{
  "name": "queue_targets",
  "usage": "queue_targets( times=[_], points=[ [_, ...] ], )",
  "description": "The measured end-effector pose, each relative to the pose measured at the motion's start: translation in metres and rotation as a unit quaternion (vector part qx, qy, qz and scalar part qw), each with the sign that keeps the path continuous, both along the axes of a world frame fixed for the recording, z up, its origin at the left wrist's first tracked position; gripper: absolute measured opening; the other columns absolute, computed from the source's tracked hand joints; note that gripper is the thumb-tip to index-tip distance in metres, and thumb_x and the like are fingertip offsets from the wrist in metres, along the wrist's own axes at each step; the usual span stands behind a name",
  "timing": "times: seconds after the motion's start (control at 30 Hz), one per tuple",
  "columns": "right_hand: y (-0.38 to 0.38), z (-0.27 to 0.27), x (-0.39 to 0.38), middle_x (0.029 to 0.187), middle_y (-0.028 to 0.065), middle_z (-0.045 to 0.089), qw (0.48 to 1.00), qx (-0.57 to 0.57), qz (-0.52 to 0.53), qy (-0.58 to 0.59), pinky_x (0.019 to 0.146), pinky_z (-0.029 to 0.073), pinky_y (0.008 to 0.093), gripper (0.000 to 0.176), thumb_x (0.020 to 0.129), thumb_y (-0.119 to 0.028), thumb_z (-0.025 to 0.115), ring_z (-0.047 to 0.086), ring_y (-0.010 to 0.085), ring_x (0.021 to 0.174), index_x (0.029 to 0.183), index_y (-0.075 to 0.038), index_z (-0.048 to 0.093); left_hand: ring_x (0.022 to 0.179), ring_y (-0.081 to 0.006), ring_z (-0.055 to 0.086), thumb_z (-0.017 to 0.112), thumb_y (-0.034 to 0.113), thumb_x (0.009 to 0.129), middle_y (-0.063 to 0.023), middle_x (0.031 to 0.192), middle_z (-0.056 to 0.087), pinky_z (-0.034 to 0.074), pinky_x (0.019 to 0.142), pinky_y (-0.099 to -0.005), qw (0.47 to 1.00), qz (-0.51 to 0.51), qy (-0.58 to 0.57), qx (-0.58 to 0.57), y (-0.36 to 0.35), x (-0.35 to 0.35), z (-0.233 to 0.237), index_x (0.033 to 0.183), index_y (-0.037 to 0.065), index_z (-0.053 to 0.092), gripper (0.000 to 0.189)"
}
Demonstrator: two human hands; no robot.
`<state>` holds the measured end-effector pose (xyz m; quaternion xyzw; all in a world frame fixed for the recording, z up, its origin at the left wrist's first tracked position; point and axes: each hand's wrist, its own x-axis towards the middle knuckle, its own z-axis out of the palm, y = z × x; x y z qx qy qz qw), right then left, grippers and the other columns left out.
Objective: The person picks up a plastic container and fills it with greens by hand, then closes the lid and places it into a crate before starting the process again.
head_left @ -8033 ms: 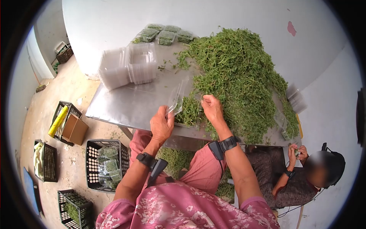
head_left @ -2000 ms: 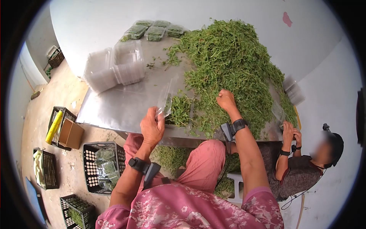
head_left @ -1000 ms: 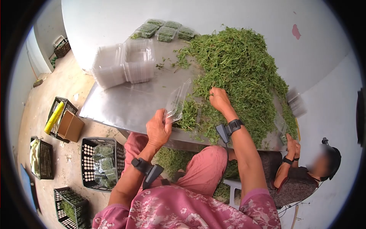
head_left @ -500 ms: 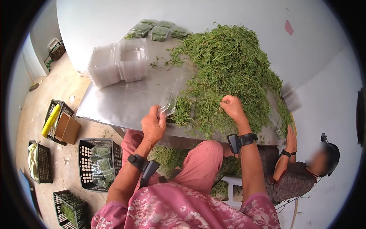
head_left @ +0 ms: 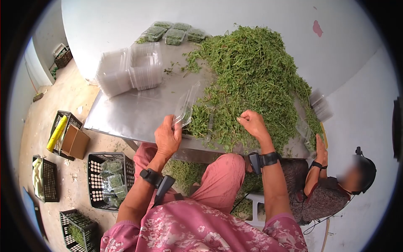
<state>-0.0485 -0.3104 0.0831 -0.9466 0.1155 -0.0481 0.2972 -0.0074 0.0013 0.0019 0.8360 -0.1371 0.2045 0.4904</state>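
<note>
The left hand (head_left: 168, 137) is pinching the tilted lid (head_left: 184, 107) of a clear plastic box of green sprigs (head_left: 200, 121), sitting on the shiny grey metal bench (head_left: 121, 117). The right hand (head_left: 255, 125) is hanging over the big leafy green heap (head_left: 258, 71), right of the box, fingers bent; I cannot tell if it is holding any.

Lighting was bright and diffuse, apparently entering from the left, where the concrete floor (head_left: 67, 93) showed pale, washed-out patches. Strong glare lay across the left half of the steel table (head_left: 119, 115); small highlights marked the clear clamshell container (head_left: 184, 107). Shade darkened the space beneath the near table edge. The right wall (head_left: 365, 109) registered greyer. Leafy greens (head_left: 252, 71) rendered fairly sharp; the stacked plastic containers (head_left: 321, 107) at right were smeared. Wide-angle distortion bowed outer lines, black vignetting closed the corners, and the co-worker's face (head_left: 351, 173) was blurred.
</note>
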Motion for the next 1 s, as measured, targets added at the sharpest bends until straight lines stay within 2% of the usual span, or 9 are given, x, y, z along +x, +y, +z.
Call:
queue_targets(
  times=[0.13, 0.23, 0.33, 0.43, 0.53, 0.73, 0.83, 0.93, 1.0],
  points=[
    [0.008, -0.005, 0.009, 0.103, 0.0204, 0.067, 0.997, -0.056, 0.024, -0.04, 0.08, 0.052, 0.0419, 0.042, 0.08, -0.029, 0.077, 0.065, 0.0325, 0.094, 0.104, 0.003, 0.064, 0.073, -0.0425, 0.063, 0.057, 0.018, 0.09, -0.0216, 0.083, 0.065, 0.05, 0.065, -0.0474, 1.0, -0.002, -0.003, -0.002, 0.0, 0.0, 0.0, 0.106, 0.003, 0.056, 0.022],
    [0.019, -0.006, 0.015, 0.118, 0.025, 0.059, 0.997, -0.076, 0.019, -0.002, 0.089, 0.049, 0.0441, 0.054, 0.079, -0.033, 0.077, 0.059, 0.0383, 0.107, 0.114, 0.005, 0.059, 0.073, -0.0421, 0.063, 0.057, 0.019, 0.09, -0.0212, 0.083, 0.065, 0.05, 0.064, -0.0471, 1.0, 0.001, 0.006, -0.002, 0.0, -0.001, 0.002, 0.106, 0.004, 0.056, 0.022],
    [0.033, -0.002, 0.018, 0.123, 0.0274, 0.055, 0.989, -0.141, 0.026, 0.024, 0.092, 0.048, 0.0453, 0.058, 0.079, -0.031, 0.077, 0.056, 0.0414, 0.113, 0.118, 0.005, 0.055, 0.073, -0.0416, 0.063, 0.058, 0.019, 0.09, -0.0209, 0.083, 0.065, 0.05, 0.064, -0.0468, 1.0, 0.002, 0.008, -0.001, 0.001, -0.001, 0.003, 0.106, 0.004, 0.057, 0.022],
    [0.042, -0.001, 0.022, 0.125, 0.0264, 0.055, 0.987, -0.154, 0.0, 0.046, 0.094, 0.047, 0.0478, 0.054, 0.081, -0.027, 0.076, 0.055, 0.0429, 0.116, 0.118, 0.005, 0.054, 0.073, -0.0416, 0.063, 0.058, 0.019, 0.09, -0.0209, 0.083, 0.065, 0.05, 0.064, -0.0469, 1.0, 0.002, 0.001, -0.004, 0.0, -0.001, 0.001, 0.106, 0.004, 0.057, 0.022],
    [0.039, -0.01, 0.028, 0.113, 0.0256, 0.061, 0.98, -0.183, 0.005, 0.077, 0.093, 0.048, 0.0455, 0.052, 0.08, -0.021, 0.076, 0.058, 0.0402, 0.112, 0.122, 0.004, 0.057, 0.073, -0.0419, 0.063, 0.058, 0.019, 0.09, -0.021, 0.083, 0.065, 0.049, 0.065, -0.0471, 1.0, 0.001, -0.001, -0.005, 0.001, -0.001, 0.001, 0.106, 0.004, 0.057, 0.022],
    [0.026, -0.021, 0.026, 0.092, 0.0251, 0.066, 0.985, -0.168, 0.014, -0.021, 0.082, 0.052, 0.0476, 0.035, 0.082, -0.004, 0.061, 0.065, 0.0407, 0.095, 0.116, 0.001, 0.059, 0.074, -0.0424, 0.063, 0.058, 0.018, 0.089, -0.0211, 0.084, 0.065, 0.049, 0.065, -0.0476, 1.0, -0.001, -0.003, -0.007, 0.001, -0.002, 0.001, 0.106, 0.004, 0.056, 0.022],
    [0.022, -0.001, 0.024, 0.09, 0.0206, 0.068, 0.997, -0.075, -0.011, 0.03, 0.077, 0.052, 0.042, 0.036, 0.082, -0.005, 0.06, 0.067, 0.0338, 0.086, 0.117, 0.0, 0.061, 0.074, -0.0424, 0.063, 0.058, 0.018, 0.089, -0.0211, 0.084, 0.065, 0.049, 0.065, -0.0475, 1.0, 0.001, -0.005, -0.013, 0.001, -0.001, 0.0, 0.106, 0.004, 0.056, 0.022],
    [0.014, 0.007, 0.019, 0.09, 0.0162, 0.07, 0.998, -0.046, -0.013, -0.03, 0.073, 0.052, 0.0371, 0.035, 0.082, -0.006, 0.061, 0.067, 0.026, 0.08, 0.116, 0.0, 0.062, 0.074, -0.0423, 0.063, 0.058, 0.018, 0.089, -0.0211, 0.083, 0.065, 0.05, 0.065, -0.0475, 1.0, 0.001, -0.006, -0.012, 0.0, -0.001, -0.001, 0.106, 0.004, 0.056, 0.022],
    [0.009, 0.013, 0.016, 0.087, 0.0117, 0.07, 1.0, 0.005, -0.027, -0.015, 0.071, 0.051, 0.0333, 0.031, 0.081, -0.006, 0.062, 0.066, 0.0201, 0.076, 0.111, 0.0, 0.065, 0.074, -0.0422, 0.063, 0.057, 0.018, 0.089, -0.021, 0.083, 0.065, 0.05, 0.065, -0.0475, 1.0, 0.002, -0.006, -0.01, 0.0, -0.001, -0.001, 0.107, 0.004, 0.056, 0.022]
  ],
)
